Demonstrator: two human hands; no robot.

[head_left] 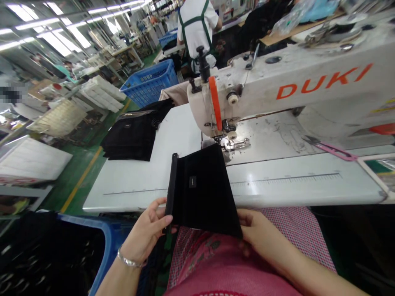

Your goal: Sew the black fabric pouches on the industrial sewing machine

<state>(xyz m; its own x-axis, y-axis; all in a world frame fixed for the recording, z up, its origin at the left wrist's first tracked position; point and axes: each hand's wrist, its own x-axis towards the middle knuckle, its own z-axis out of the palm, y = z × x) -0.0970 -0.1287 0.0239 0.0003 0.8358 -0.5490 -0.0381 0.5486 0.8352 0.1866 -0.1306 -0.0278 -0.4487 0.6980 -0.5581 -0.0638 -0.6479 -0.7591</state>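
Two bare hands are gripping a black fabric panel (200, 193) at the bottom centre of my view. I am reading the left hand (145, 230) as partly closed, its fingers curling around the panel's stiff, dark edge strip (172, 189), while the right hand (262, 238) is pinching the lower right corner between thumb and fingers. The matte cloth is spreading into a rough trapezoid, carrying a small label (193, 181), and is hanging over the rounded front edge of a white sewing table (138, 181). Its far corner is reaching just beside the metal presser foot (233, 144) of a scuffed white DUKI sewing machine (277, 86). Toward the left of the table, a folded stack of black fabric (132, 135) is sitting well apart from my hands. Pink-handled snips (333, 151) are lying at the right, and a blue bin (105, 242) of dark pieces is pressing in at lower left, close to the left forearm.
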